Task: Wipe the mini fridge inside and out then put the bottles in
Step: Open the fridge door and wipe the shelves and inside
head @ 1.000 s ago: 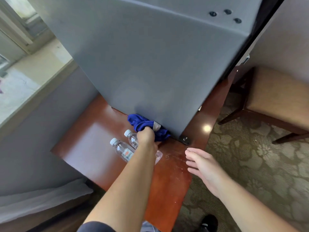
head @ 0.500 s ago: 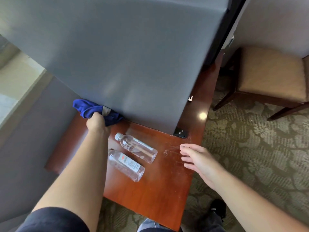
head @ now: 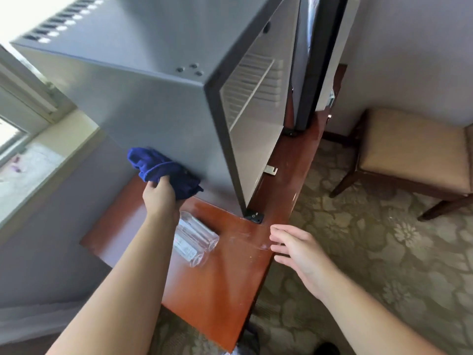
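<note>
Our left hand (head: 160, 194) grasps the blue cloth (head: 158, 167) against the fridge (head: 153, 111) wall, its forearm hiding the necks of the bottles (head: 197, 234); right hand (head: 299, 249), at four o'clock, fingers released.

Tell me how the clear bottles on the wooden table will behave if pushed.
The bottles lie on their sides on the glossy table, so a sideways nudge would probably roll them. Their walls look like thin clear plastic, so they may dent under a firm grip and feel slippery.
</note>
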A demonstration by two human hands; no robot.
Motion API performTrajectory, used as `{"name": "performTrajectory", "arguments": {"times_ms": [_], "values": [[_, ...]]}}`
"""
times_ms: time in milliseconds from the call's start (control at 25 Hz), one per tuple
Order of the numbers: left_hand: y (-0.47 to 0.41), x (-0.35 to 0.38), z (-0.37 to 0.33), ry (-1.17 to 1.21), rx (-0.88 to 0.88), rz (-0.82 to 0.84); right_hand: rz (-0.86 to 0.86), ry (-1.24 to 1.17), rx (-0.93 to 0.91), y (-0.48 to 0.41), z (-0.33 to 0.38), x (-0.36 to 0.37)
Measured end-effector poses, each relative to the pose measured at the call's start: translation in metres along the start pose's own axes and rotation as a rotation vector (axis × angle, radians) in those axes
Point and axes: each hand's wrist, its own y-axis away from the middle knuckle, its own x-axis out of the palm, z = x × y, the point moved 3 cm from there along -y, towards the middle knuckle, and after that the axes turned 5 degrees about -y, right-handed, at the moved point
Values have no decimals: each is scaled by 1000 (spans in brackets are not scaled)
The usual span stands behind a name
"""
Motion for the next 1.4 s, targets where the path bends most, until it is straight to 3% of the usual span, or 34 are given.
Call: {"name": "performTrajectory", "arguments": {"times_ms": [240, 520, 680, 920, 1160, 1400], "values": [[115, 33, 24, -23, 36, 112, 157, -26, -92, 36, 22, -49], [209, 72, 91, 3, -138, 113, 215, 79, -126, 62, 46, -125], [238, 108, 89, -156, -27, 304, 295, 138, -118, 52, 74, -144], [234, 196, 64, -381, 264, 500, 311, 64, -134, -2, 129, -144], [215, 310, 54, -408, 362, 647, 165, 10, -139, -74, 199, -185], [169, 362, 27, -164, 126, 594, 114, -107, -280, -137, 263, -202]]}}
